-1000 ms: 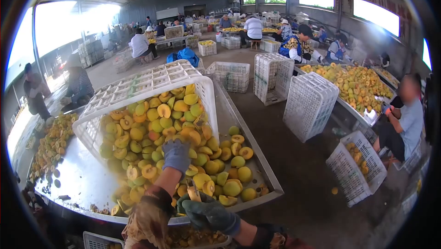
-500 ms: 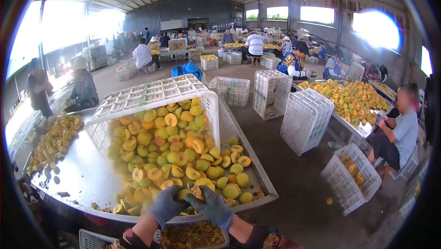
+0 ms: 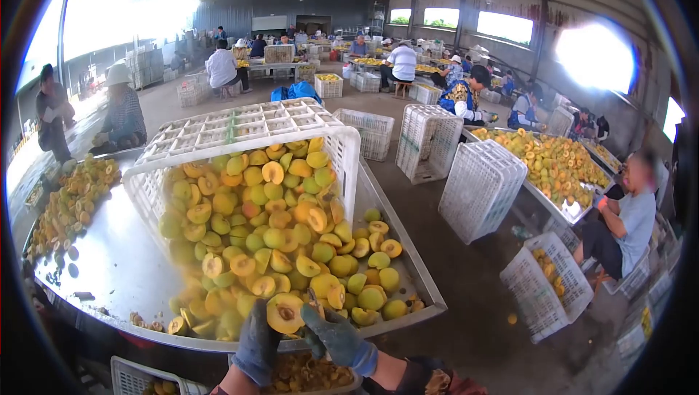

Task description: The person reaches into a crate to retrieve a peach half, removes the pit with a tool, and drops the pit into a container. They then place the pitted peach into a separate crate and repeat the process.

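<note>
In the head view, a halved fruit (image 3: 285, 313) is being held between the two gloved hands, its cut face being turned toward the camera, and its left side is being closed upon by the left grip (image 3: 258, 345). The right grip (image 3: 336, 337) is being kept curled at the fruit's right edge, where a slim piece (image 3: 314, 297), possibly a tool, is being shown at the fingertips; whether the fingers are being closed firmly on it cannot be told. If that piece is edged and is being pressed through the flesh, the left glove could be nicked, since its fingers are being placed directly across the fruit. The fruit could also be squeezed loose if the glove is being made slick by juice, and it could be dropped into the scraps (image 3: 313, 374) that are being held below both grips, where it might be lost among them. Just beyond the grips, a pile of fruit (image 3: 269, 220) is being spilled from a tipped crate (image 3: 240, 122) across the metal table (image 3: 109, 249); it is being propped only by its own lower pieces, so a knock from either wrist, or a low piece being pulled out, could set it sliding toward the grips and over the table's raised front edge, which is being crowded by the nearest pieces.
</note>
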Available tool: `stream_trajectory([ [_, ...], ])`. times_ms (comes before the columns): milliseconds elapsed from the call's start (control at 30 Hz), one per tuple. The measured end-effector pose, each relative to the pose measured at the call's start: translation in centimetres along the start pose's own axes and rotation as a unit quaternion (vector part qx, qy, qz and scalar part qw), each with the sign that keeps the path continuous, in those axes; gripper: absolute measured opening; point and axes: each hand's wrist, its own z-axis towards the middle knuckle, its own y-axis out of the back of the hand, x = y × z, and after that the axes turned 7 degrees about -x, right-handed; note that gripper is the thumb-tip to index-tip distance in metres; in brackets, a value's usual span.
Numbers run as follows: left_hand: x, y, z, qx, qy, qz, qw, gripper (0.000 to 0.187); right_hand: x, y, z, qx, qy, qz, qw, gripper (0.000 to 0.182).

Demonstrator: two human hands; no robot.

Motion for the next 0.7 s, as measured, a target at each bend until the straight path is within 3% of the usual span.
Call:
stream_trajectory([
  [67, -0.7, 0.6, 0.1, 0.023, -0.168, 0.279, 0.945, 0.043, -0.5, -0.8, 0.0, 0.003, -0.017, -0.010, 1.000, 0.046],
  [100, 0.7, 0.8, 0.5, 0.047, -0.021, 0.006, 0.999, 0.049, -0.5, -1.5, -0.5, -0.003, -0.015, -0.019, 1.000, 0.045],
  [133, 2.2, 1.0, 0.9, 0.006, 0.120, -0.274, 0.954, 0.055, -0.4, -2.2, -0.8, -0.007, -0.015, -0.026, 1.000, 0.045],
  [200, 0.0, 0.4, 0.6, 0.031, -0.023, 0.005, 0.999, 0.059, -0.1, -2.7, -1.1, -0.008, 0.010, -0.083, 0.996, 0.038],
  [233, -1.3, 0.6, 0.1, 0.032, -0.083, 0.159, 0.983, 0.063, 0.5, -2.9, -1.5, -0.008, -0.001, -0.071, 0.997, 0.031],
  [300, -1.2, 2.4, -0.2, 0.040, 0.141, -0.081, 0.986, 0.064, 0.4, -2.8, -1.3, -0.012, 0.025, -0.086, 0.996, 0.024],
  [333, 0.4, 3.5, 0.6, 0.027, 0.344, -0.482, 0.805, 0.070, 0.0, -2.2, -1.0, -0.024, 0.040, -0.099, 0.994, 0.022],
  [400, -0.8, 3.7, 0.5, 0.048, 0.328, -0.465, 0.821, 0.083, -0.2, -2.4, -0.9, -0.072, 0.100, -0.120, 0.985, 0.018],
  [433, 1.0, 4.0, 0.2, 0.079, 0.115, -0.233, 0.963, 0.083, -0.5, -1.9, -0.5, -0.068, 0.109, -0.127, 0.984, 0.016],
  [467, 1.2, 4.2, -0.3, 0.105, -0.021, -0.025, 0.994, 0.084, -0.4, -2.0, -0.7, -0.057, 0.112, -0.144, 0.982, 0.011],
  [500, 1.3, 4.5, -0.7, 0.083, -0.158, 0.181, 0.967, 0.085, -0.4, -2.0, -0.7, -0.050, 0.103, -0.143, 0.983, 0.013],
  [533, 1.6, 4.8, -0.4, 0.093, -0.099, 0.125, 0.983, 0.083, -0.6, -2.0, -0.8, -0.046, 0.095, -0.143, 0.984, 0.014],
  [567, 2.1, 4.9, 0.2, 0.103, -0.040, 0.068, 0.992, 0.082, -1.0, -1.8, -0.6, -0.057, 0.196, -0.250, 0.947, 0.015],
  [633, 2.5, 4.7, 0.6, 0.111, 0.025, -0.017, 0.993, 0.077, -2.1, -1.2, 0.2, -0.077, 0.382, -0.446, 0.806, 0.017],
  [700, 2.4, 4.2, 0.4, 0.108, 0.014, -0.032, 0.994, 0.069, -3.1, -0.2, 0.6, -0.066, 0.418, -0.542, 0.726, 0.019],
])
